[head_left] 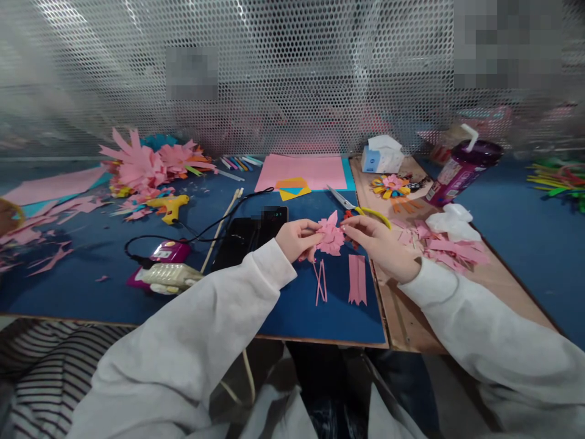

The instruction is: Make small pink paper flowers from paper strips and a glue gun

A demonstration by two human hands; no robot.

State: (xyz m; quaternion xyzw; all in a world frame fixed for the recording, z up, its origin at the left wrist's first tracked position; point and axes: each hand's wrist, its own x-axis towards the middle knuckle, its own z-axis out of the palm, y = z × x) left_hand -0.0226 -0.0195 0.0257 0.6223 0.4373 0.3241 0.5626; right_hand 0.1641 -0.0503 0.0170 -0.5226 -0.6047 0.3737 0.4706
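Observation:
A pink paper flower (329, 236) with layered petals is held above the blue table mat in front of me. My left hand (299, 239) pinches its left side between thumb and fingers. On the flower's right edge the fingertips of my right hand (377, 244) are pressed together at a petal; part of those fingers is hidden. Below the flower lie thin pink paper strips (321, 283), crossed over each other, and a wider pink paper piece (357, 279) with notched ends. Scissors (359, 208) with yellow handles rest just behind my right hand.
A yellow glue gun (170, 206), a power strip (171, 277) with cables and dark phones (249, 238) lie leftward. Pink paper sheets (301, 171) are at the back. Rightward stand a tissue box (381, 155) and a purple cup (461, 171), near pink scraps (457, 250).

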